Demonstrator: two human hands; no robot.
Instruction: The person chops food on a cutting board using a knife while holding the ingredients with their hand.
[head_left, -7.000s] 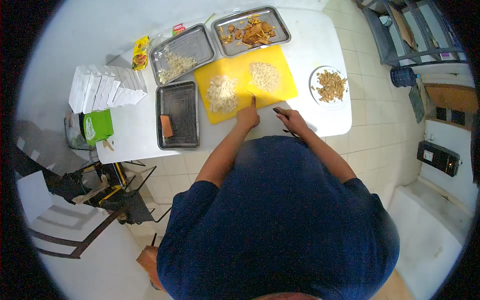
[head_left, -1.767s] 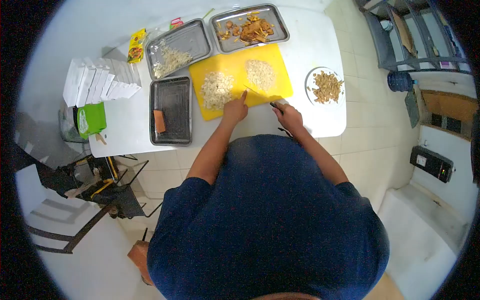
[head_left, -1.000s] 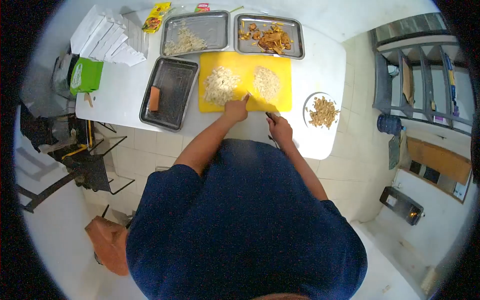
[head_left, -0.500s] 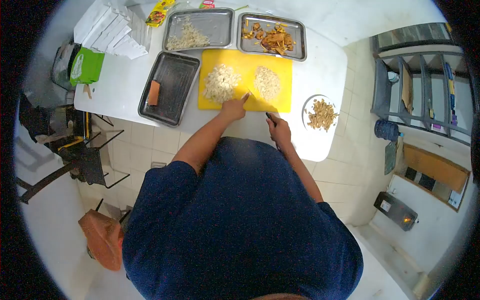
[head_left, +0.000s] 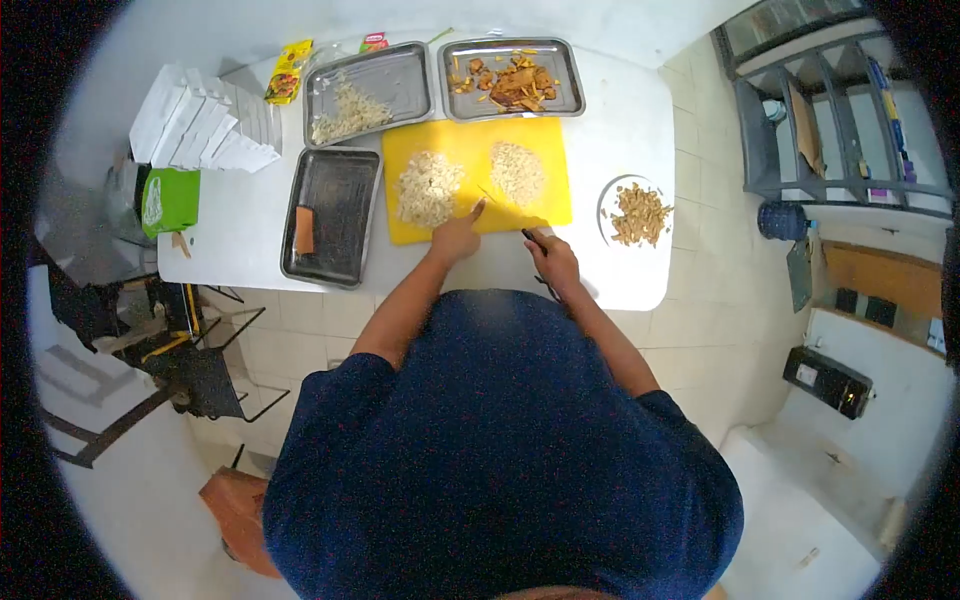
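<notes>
A yellow cutting board (head_left: 477, 225) lies before me with two heaps of pale chopped pieces on it, a larger left heap (head_left: 430, 188) and a smaller right heap (head_left: 517, 173). My left hand (head_left: 457, 238) is at the board's front edge, index finger stretched out over the board between the heaps, holding nothing visible; its other fingers look curled. My right hand (head_left: 555, 262) grips the black handle of a knife (head_left: 528, 235) just off the front edge. The thin blade points up and left, its tip near my left index finger; whether they touch I cannot tell.
Behind the board stand a metal tray (head_left: 410, 85) of pale pieces and another tray (head_left: 465, 100) of browned pieces. A dark tray (head_left: 340, 225) with an orange-brown block (head_left: 304, 232) lies left. A plate (head_left: 608, 208) of brown strips sits right. Folded white cartons (head_left: 185, 120) stand far left.
The camera view has shifted and turned slightly, so the table appears moved left. Both hands keep nearly the same places by the board, the knife still in my right hand.
</notes>
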